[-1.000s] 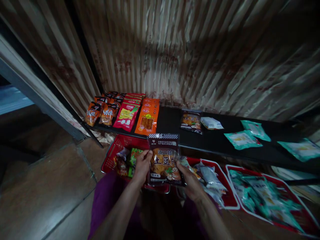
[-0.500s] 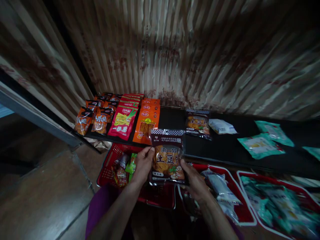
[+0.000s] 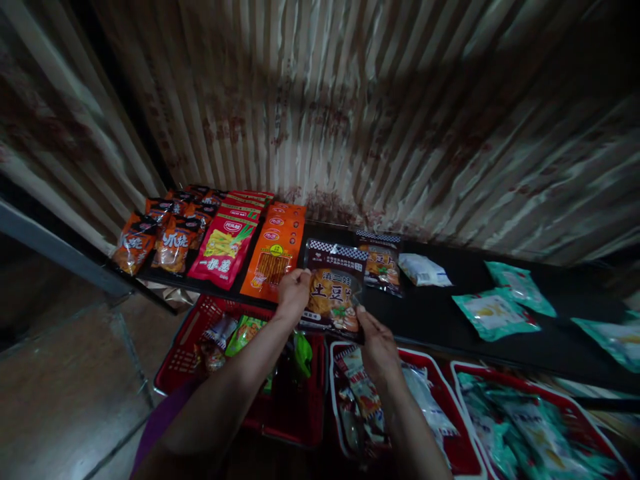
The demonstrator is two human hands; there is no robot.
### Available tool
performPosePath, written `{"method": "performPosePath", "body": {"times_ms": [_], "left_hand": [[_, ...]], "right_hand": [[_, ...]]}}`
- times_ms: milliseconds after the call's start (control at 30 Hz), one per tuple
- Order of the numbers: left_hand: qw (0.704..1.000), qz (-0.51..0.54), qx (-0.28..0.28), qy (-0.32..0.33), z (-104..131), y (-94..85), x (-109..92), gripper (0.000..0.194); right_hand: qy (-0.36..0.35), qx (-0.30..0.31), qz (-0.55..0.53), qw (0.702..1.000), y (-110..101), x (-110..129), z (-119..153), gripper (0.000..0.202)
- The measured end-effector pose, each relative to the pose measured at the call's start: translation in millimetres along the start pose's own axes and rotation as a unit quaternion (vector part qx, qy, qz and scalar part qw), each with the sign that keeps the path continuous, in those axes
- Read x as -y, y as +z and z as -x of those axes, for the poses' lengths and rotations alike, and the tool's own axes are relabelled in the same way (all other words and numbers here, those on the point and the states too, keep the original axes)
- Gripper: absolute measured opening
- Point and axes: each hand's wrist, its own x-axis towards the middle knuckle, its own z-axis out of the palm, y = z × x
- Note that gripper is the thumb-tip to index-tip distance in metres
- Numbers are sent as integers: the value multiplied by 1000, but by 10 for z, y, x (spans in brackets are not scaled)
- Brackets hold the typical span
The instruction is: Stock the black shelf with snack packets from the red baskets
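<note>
A dark brown potato chip bag (image 3: 334, 293) is held at its two sides, over the front of the black shelf (image 3: 417, 317). My left hand (image 3: 294, 293) pinches its left edge, beside the orange snack packets (image 3: 275, 253). Gripping the lower right edge is my right hand (image 3: 377, 340). Another brown chip bag (image 3: 383, 261) lies on the shelf just behind and to the right, partly covered by the held one. A white packet (image 3: 425, 270) rests to the right of that.
Red-and-green packets (image 3: 225, 247) and orange-black bags (image 3: 173, 243) fill the shelf's left end. Teal packets (image 3: 495, 313) lie at the right. Below the shelf's front edge stand a red basket (image 3: 173, 360), a white-rimmed basket (image 3: 467, 433) and another basket (image 3: 540, 383), all holding packets.
Both hands have carried the brown bag forward and up, closer to the orange packets and the other brown bag. The view has shifted a little, so the shelf goods appear further left.
</note>
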Motion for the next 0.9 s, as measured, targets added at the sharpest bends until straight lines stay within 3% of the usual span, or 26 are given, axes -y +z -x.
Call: {"method": "performPosePath", "body": {"times_ms": [200, 333, 433, 633, 900], "left_hand": [[996, -83, 15, 39, -292, 232, -68, 14], [978, -187, 14, 94, -279, 291, -149, 48], [945, -276, 25, 172, -238, 336, -188, 59], [895, -395, 40, 201, -382, 450, -112, 59], [853, -476, 35, 211, -605, 525, 37, 57]], "right_hand": [[-70, -48, -20, 996, 55, 112, -446, 21], [-54, -63, -44, 996, 169, 175, -715, 16], [-74, -72, -46, 994, 279, 168, -927, 15], [-214, -113, 146, 959, 481, 154, -1460, 31], [-260, -147, 279, 913, 561, 85, -1991, 34]]}}
